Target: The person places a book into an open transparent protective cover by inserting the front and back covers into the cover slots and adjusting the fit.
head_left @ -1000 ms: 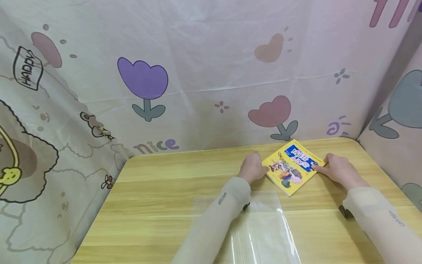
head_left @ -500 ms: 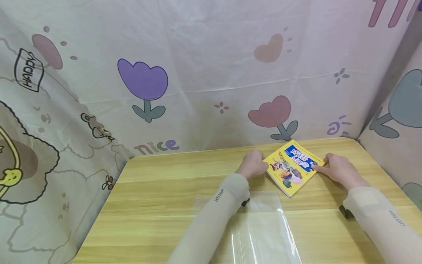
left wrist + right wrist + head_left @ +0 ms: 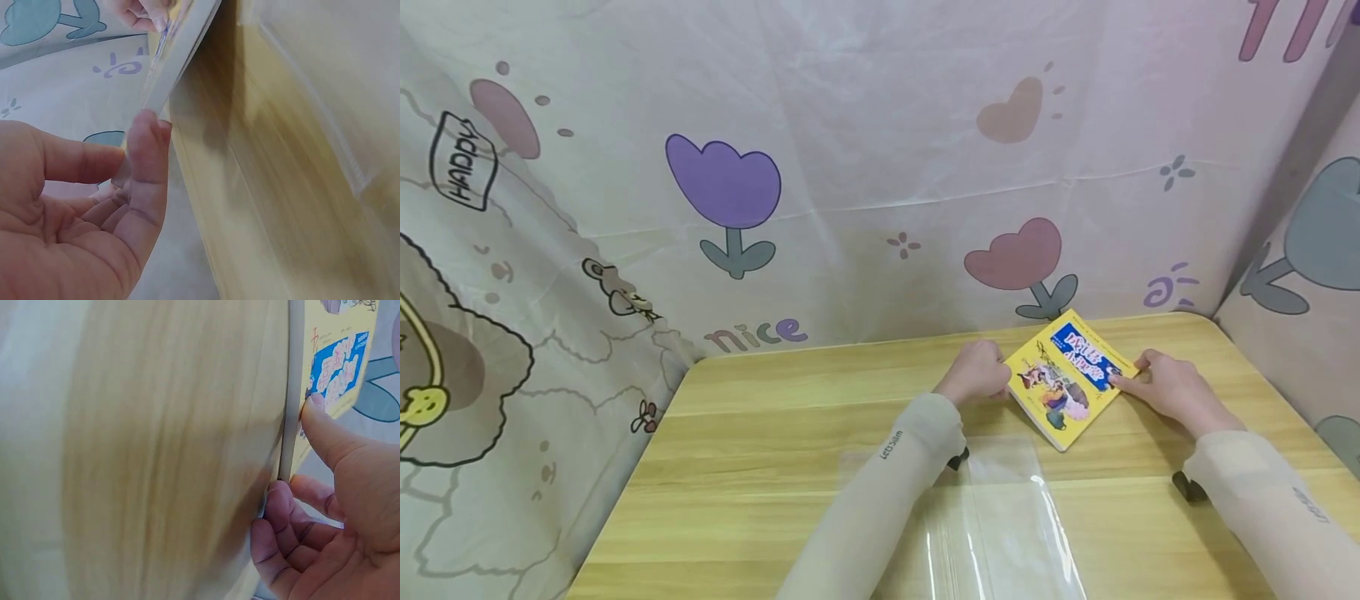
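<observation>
Film [image 3: 1003, 517], clear and glossy, lies nearest you on the table [image 3: 715, 467], running out of the head view toward the near edge. Your left sleeve [image 3: 865, 508] crosses over it, and your right sleeve [image 3: 1262, 492] comes in over the table's right side; both carry small dark lettering [image 3: 891, 444] that seems to read "Lets Slim".

Beyond the film, toward the table's far right corner, you hold the yellow book [image 3: 1051, 387] between two hands. Your left hand [image 3: 976, 371] pinches its left corner between thumb and forefinger; your right hand [image 3: 1176, 387] grips the right edge, thumb on the cover, fingers curled beneath. Against a second ago, the change is slight: the book turns or tilts a little, its top corner reaching higher past the table's far edge, its lower corner coming a touch nearer you, while your right hand hardly moves. I judge this a small adjustment of a book already held, with no visible change of grip.

The cover's blue panel [image 3: 1085, 354] bears a Chinese title, too soft to read surely. Past the far edge hangs the cloth [image 3: 857, 200], with "nice" [image 3: 789, 330] printed above the far left corner and "HAPPY" [image 3: 463, 162] sideways beyond the left edge.
</observation>
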A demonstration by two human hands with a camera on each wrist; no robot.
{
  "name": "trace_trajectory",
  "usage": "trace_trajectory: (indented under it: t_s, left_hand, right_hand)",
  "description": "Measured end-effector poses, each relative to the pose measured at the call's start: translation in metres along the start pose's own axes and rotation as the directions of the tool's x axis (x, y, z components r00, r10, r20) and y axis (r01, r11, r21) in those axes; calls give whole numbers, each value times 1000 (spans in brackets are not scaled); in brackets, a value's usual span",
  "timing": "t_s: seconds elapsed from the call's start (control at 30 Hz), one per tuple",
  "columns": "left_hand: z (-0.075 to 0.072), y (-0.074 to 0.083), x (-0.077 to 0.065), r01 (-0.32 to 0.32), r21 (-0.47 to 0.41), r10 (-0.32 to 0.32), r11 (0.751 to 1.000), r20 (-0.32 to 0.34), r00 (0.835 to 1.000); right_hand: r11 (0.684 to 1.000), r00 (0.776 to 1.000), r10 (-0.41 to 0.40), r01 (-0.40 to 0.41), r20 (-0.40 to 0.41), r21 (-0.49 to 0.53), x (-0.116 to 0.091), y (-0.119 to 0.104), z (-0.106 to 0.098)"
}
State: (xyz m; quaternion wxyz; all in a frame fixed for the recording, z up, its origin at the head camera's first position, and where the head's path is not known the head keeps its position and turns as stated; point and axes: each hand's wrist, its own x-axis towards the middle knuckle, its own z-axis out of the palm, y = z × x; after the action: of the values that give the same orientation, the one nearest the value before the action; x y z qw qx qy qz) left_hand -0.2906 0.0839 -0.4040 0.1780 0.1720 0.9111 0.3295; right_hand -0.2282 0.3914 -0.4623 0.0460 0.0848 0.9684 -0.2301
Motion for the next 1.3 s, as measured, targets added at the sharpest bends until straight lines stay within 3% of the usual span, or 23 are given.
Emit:
trace_trajectory:
  t_s: [0.2,0.5,0.63,0.97,1.3]
  left_hand:
    - [-1,0,-6,-9,-125,10,992,8,1000]
    - [-2,1,-7,-64,-44,62,997,-39,997]
    - [-1,3,-7,-59,-44,57,997,-54,997]
    - [2,7,-11,-62,-85,54,995,-94,994]
    - [2,11,-16,-60,-115,46,992,-125,991]
  right_hand:
    - [1000,999,-21,22,-30,21,0,5,3]
    - [999,999,-41,41,2,24,4,9,-1]
    - [997,998,-57,57,1,46,5,12,-2]
    - [984,991,-37,59,-130,167,5,20,-3]
    - [969,972,-29,85,-234,234,-2,13,-5]
